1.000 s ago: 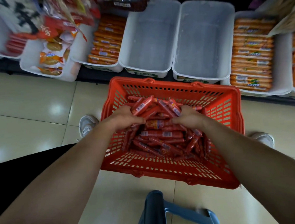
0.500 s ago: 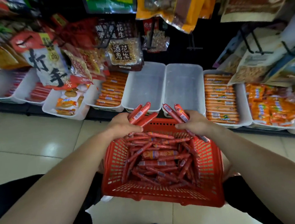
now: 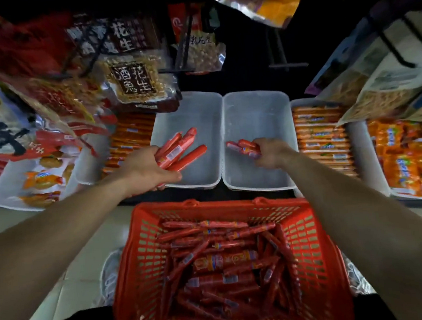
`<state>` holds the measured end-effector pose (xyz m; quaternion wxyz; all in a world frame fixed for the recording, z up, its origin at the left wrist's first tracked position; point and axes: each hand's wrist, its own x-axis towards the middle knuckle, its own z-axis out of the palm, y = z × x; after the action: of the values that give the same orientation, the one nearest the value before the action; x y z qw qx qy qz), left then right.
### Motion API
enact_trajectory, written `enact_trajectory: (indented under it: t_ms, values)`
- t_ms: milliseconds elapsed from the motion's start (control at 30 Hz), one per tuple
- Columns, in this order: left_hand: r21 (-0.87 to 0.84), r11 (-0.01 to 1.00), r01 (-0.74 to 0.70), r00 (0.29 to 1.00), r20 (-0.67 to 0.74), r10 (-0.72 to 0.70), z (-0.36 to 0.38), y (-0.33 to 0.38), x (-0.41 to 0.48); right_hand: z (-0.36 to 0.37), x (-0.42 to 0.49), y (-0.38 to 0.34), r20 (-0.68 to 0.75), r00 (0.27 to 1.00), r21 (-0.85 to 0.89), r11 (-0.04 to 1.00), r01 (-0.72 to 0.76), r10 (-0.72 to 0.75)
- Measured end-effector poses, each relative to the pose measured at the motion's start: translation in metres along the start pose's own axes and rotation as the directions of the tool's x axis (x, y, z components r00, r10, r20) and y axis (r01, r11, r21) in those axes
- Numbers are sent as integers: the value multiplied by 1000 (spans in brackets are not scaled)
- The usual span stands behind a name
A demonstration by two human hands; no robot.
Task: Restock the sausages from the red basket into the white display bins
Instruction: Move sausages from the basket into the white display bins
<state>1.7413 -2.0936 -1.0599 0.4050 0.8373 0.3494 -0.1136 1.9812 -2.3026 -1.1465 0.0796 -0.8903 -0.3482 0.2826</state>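
Observation:
The red basket [image 3: 137, 261] sits low in front of me, holding several red-wrapped sausages [image 3: 223, 260]. Two white display bins stand side by side beyond it. My left hand [image 3: 145, 170] grips a bundle of sausages [image 3: 179, 149] over the left bin [image 3: 201, 110]. Over the right bin [image 3: 264, 176], my right hand [image 3: 271, 152] grips a smaller bunch of sausages [image 3: 244, 147], their ends pointing left. Nothing else lies in either bin.
Bins of orange-wrapped sausages flank the pair, one on the left [image 3: 129, 136] and one on the right [image 3: 321, 136]. Orange snack packs [image 3: 406, 154] fill the far right bin. Peanut bags [image 3: 135, 82] hang low over the left bins. Pale tiled floor [image 3: 71, 292] lies beside the basket.
Both hands lifted sausages out of the basket and carried them forward, now holding them over the two white bins. The view tilted up toward the shelf.

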Motion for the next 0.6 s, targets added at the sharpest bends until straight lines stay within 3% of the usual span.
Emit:
enact_trajectory:
  t_ms: [67,167,333,400,467,600]
  values:
    - [-21,1000,15,1000,-11,-15,5,-5,9,16,12,9,85,996,-85,996,-12,20]
    - [-31,999,26,999,-18,-27,11,-4,19,30,18,10,245,969,-176,981,80,-35]
    - [-46,999,12,1000,-20,-13,25,13,29,28,15,5,296,952,-12,997,80,-73]
    - [-44,999,0,1000,-7,0,36,22,35,15,8,11,214,973,35,996,85,-91]
    - [-1,1000,-30,1000,3,30,49,33,46,-2,-4,25,15,995,90,991,99,-101]
    - [186,970,-157,987,71,146,86,73,77,-25,-42,67,-260,965,191,981,27,24]
